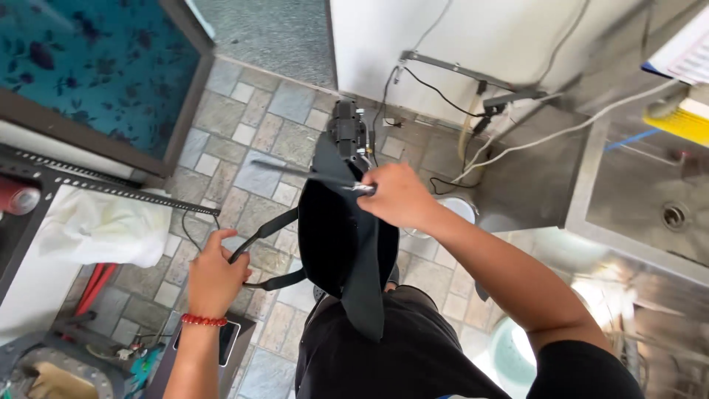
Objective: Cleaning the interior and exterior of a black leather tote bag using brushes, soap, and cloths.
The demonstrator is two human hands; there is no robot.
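Head view looks straight down at a stone-tiled floor [251,133], and much of the edge is cropped. At far left a red can [16,198] is cut by the frame beside a perforated metal rail [111,191], and a white cloth [103,229] lies bunched under that rail. Below it, clutter in the bottom-left corner is too blurred to name. A teal flowered surface [88,66] fills the upper-left corner, only partly in frame.

Next comes the left hand [216,277], wearing a red bead bracelet [203,321]; its fingers are curled around a black strap [269,225], gripping it. A dark phone-like slab [227,341] sits just under the wrist, half covered by the arm.

At centre hangs the black bag [340,244], held up between both hands over the person's dark-clothed lap, its mouth open and its inside too dark to read. It hides part of a black device [346,133] standing on the floor behind it.

Right hand [399,196] is closed, pinching the bag's upper edge at a small metal piece [360,188], a zipper pull or clasp; which 1 is unclear. Behind it cables [443,96] run along a white wall. At right a steel sink [650,199] with a drain is cropped, and glare washes out the lower right.
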